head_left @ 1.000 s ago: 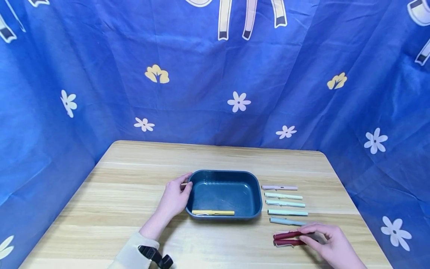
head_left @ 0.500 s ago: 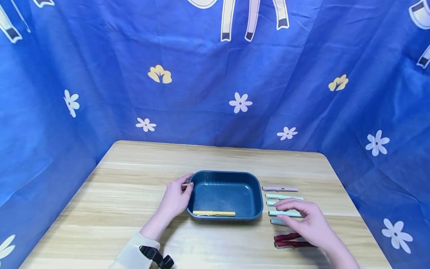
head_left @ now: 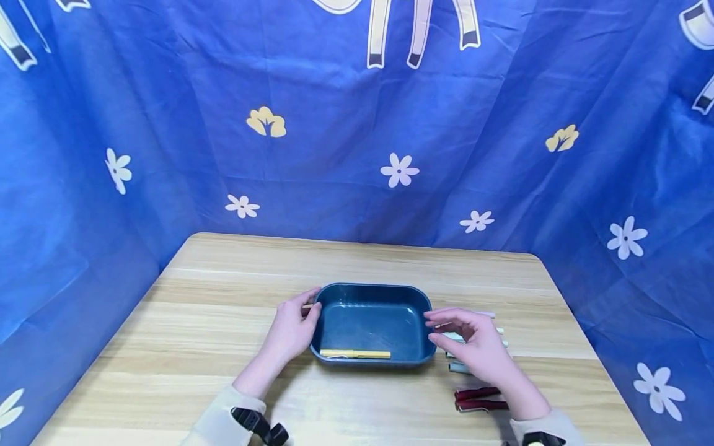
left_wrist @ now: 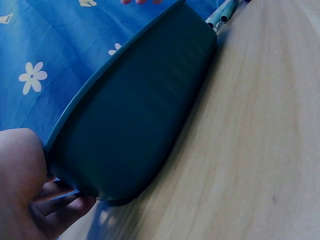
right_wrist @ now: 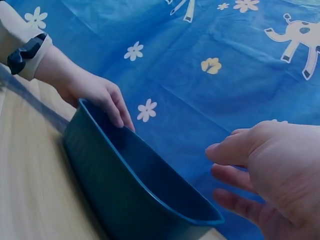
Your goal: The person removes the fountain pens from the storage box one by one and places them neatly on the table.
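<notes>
A dark teal plastic box [head_left: 374,325] stands on the wooden table, one yellow pen [head_left: 362,354] lying inside along its near wall. At its left end, my left hand [head_left: 292,325] grips the rim, thumb on the inner side and fingers round the outside, as the left wrist view also shows at the box wall [left_wrist: 130,110]. My right hand [head_left: 480,344] holds nothing; its fingers are spread and loosely bent right by the box's right end. In the right wrist view those fingertips [right_wrist: 214,151] show apart from the rim.
Right of the box lie several pastel pens, partly covered by my right hand, among them a lilac pen [head_left: 489,314] and a blue pen [head_left: 458,368]. Two dark red pens [head_left: 481,406] lie nearer me. A blue patterned cloth [head_left: 357,124] hangs behind the table [head_left: 223,297].
My right hand has left the dark red pens and moved left and away from me, over the pastel pens to the box's right end. My left hand stays at the box.
</notes>
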`<state>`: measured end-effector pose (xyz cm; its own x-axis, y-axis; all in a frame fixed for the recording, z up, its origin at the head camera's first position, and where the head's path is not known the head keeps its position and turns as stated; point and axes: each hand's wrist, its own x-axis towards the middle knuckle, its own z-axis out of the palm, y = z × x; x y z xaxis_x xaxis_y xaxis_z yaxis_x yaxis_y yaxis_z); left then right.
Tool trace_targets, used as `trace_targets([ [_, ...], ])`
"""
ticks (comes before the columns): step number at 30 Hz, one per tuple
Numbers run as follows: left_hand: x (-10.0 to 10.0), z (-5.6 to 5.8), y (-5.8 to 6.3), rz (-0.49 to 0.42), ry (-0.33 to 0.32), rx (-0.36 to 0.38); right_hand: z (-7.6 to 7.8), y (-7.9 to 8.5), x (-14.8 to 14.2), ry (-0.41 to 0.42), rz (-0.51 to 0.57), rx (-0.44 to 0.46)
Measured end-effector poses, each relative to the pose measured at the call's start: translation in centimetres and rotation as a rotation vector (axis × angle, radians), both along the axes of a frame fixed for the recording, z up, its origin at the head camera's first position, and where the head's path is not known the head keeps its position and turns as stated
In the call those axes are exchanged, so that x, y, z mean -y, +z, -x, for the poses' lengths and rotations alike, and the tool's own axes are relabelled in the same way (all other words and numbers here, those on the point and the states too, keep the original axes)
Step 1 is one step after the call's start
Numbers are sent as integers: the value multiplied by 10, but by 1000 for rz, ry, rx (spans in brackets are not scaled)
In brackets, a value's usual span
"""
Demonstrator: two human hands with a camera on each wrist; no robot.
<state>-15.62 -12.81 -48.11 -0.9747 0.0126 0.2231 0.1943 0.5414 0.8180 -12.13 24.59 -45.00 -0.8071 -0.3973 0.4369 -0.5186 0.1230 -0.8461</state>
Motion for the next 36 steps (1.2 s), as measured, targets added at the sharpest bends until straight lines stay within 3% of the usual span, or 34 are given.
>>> trace_targets([
  [14, 1, 0, -2, -21, -7, 2, 15, -4, 33, 86, -2, 98],
  [23, 2, 0, -1, -23, -4, 0, 27, -2, 58, 149, -83, 250],
  [36, 1, 1, 0, -12, -3, 2, 44, -9, 88, 169, -283, 275],
])
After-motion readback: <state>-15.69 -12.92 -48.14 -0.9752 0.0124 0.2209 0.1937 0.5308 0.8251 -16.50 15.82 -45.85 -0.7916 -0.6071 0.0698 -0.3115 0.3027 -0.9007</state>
